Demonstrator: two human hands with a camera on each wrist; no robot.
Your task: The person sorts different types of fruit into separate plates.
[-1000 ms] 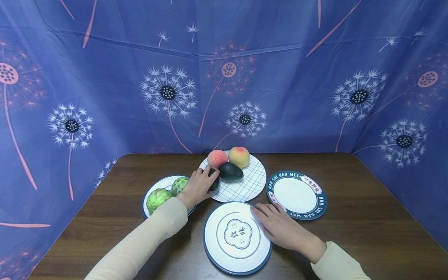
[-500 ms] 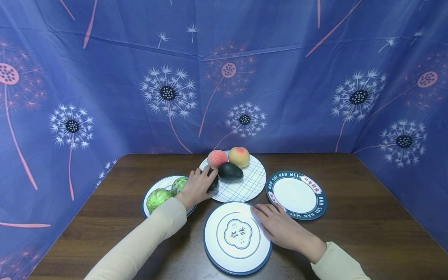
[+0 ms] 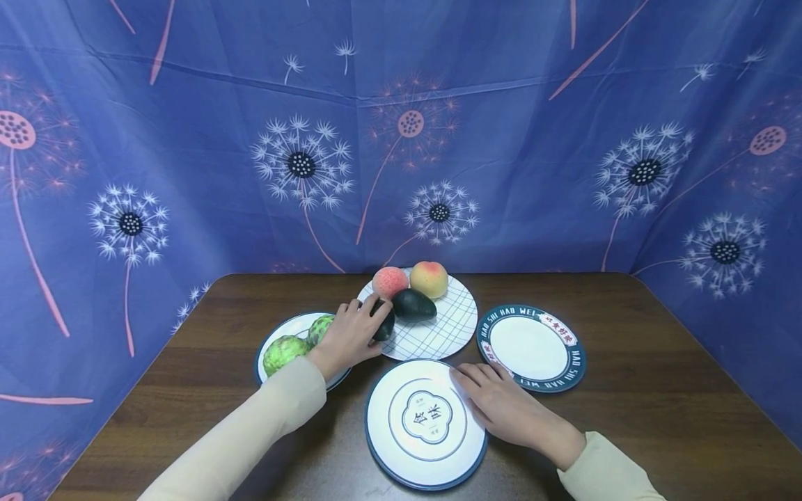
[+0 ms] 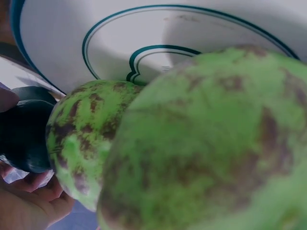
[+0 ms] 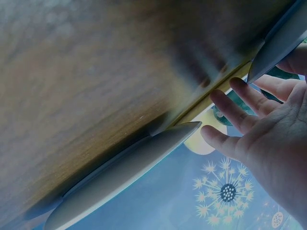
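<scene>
At the left side of a checked plate (image 3: 447,334), my left hand (image 3: 349,337) grips a dark green avocado (image 3: 385,327). In the left wrist view the avocado (image 4: 26,136) sits between thumb and fingers, just past two mottled green fruits. A second avocado (image 3: 413,305) lies on the checked plate beside it. My right hand (image 3: 501,403) rests with loose fingers at the right rim of a blue-edged white plate (image 3: 401,452), which seems stacked on another. The right wrist view shows the right hand's fingers (image 5: 256,98) spread close to that plate's edge, holding nothing.
A pink-red peach (image 3: 390,282) and a yellow peach (image 3: 429,280) sit at the back of the checked plate. Two bumpy green fruits (image 3: 285,353) rest on a left-hand plate (image 3: 268,341). A teal-rimmed plate (image 3: 531,348) stands right on the wooden table (image 3: 651,396); a blue curtain (image 3: 532,167) hangs behind.
My left hand and forearm have shifted slightly left and a little more of the gripped avocado shows beside the fingers. My right hand keeps its place at the plate's rim.
</scene>
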